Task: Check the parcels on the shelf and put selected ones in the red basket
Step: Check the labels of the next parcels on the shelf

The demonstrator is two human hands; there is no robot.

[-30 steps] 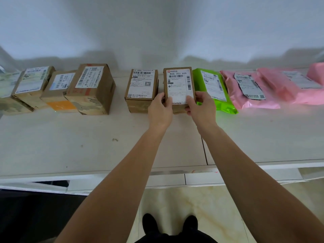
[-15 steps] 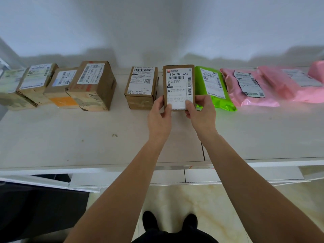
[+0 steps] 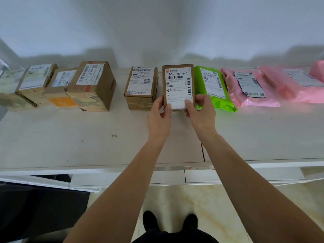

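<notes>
Shoes point(image 3: 169, 220) at bottom of frame on tiled floor point(image 3: 219, 207); both forearms reach forward over the shelf point(image 3: 70, 137) edge.

Left hand point(image 3: 158, 118) and right hand point(image 3: 201, 114) are clamped on the lower end of one small box point(image 3: 178, 85), one at each bottom corner, thumbs pressed on the label face. The box is tipped up with its label toward the camera; its lower edge appears lifted off the shelf. My reading: it is held this way so the printed number "866 303 666" and the barcodes can be read. This looks like the checking step, not a carry.

Behind and beside the held box, the other parcels lie in one row along the wall, labels up, presumably so each can be read in turn. Just left: a brown box point(image 3: 141, 90). Further left, a cluster of four boxes pressed together, the nearest of them a large box point(image 3: 93, 86). Just right: a green bag point(image 3: 213, 88), then pink bags point(image 3: 254, 88) overlapping toward the right edge.

The red basket is not in view, so I cannot say where a selected parcel would go, nor whether this one is selected.
</notes>
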